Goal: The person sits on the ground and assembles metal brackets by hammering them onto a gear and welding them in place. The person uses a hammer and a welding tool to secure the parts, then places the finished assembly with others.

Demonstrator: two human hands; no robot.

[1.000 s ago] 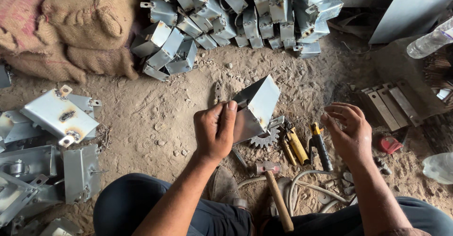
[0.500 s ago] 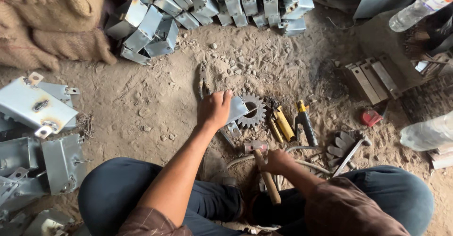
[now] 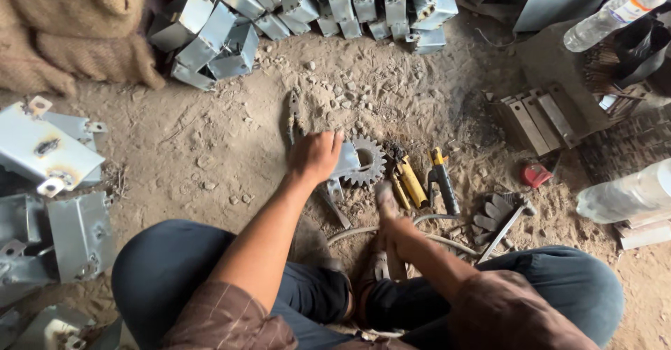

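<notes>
My left hand [image 3: 316, 155] presses down on a grey folded metal bracket [image 3: 347, 162], which lies flat partly over a rusty gear wheel [image 3: 370, 160] on the dirt floor. Close to my knees, my right hand [image 3: 395, 241] grips the wooden handle of a hammer. The hammer head [image 3: 383, 195] is blurred and sits just below and right of the bracket. My legs in dark trousers are folded at the bottom of the view.
Pliers [image 3: 292, 116] lie beyond my left hand. Yellow-handled tools [image 3: 409, 182], a black tool [image 3: 443, 183], a grey glove [image 3: 489, 217] and a red object [image 3: 535, 175] lie to the right. Metal boxes [image 3: 300, 7] pile up at the back, brackets [image 3: 42, 147] on the left, plastic bottles [image 3: 625, 196] on the right.
The bracket went from standing on edge to lying flat under my left hand. My right hand left the tools on the right, took the hammer near my knees and swung its head towards the bracket.
</notes>
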